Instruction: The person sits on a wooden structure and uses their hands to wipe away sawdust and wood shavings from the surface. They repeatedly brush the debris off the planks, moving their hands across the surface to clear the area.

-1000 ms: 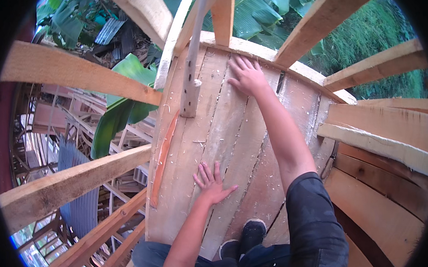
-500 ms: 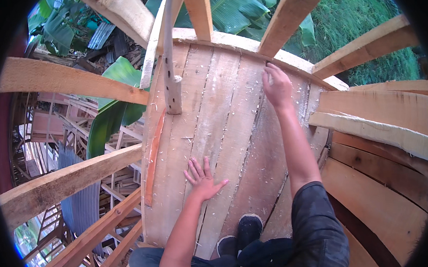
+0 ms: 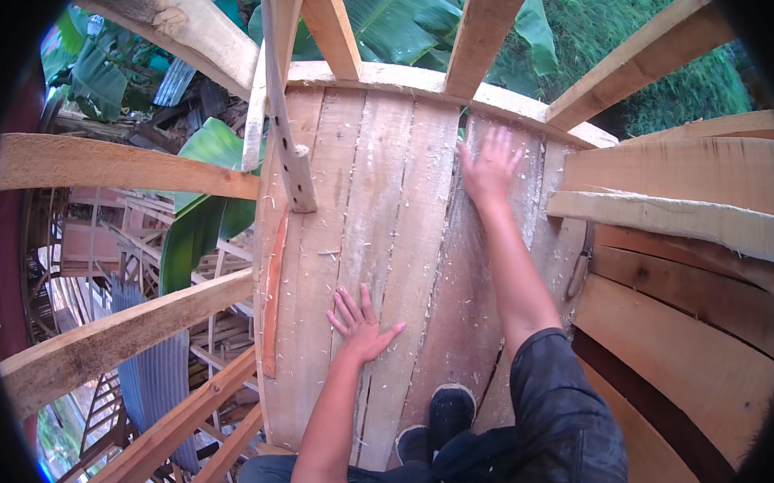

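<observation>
Right sleeve (image 3: pixel 559 388): short, dark grey to black, faintly mottled, finished with a plain hem near the elbow. Left hand (image 3: pixel 364 337) and right hand (image 3: pixel 490 175): worn bare. Trousers (image 3: pixel 272 481): dark blue, shown lighter at the left knee. Shoes (image 3: pixel 452 410): dark, round-toed, edged in white.

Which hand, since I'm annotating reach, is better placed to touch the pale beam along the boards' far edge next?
Probably the right hand: its forearm stretches forward, nearer the pale beam. The left hand lies spread on the boards, farther back.
</observation>
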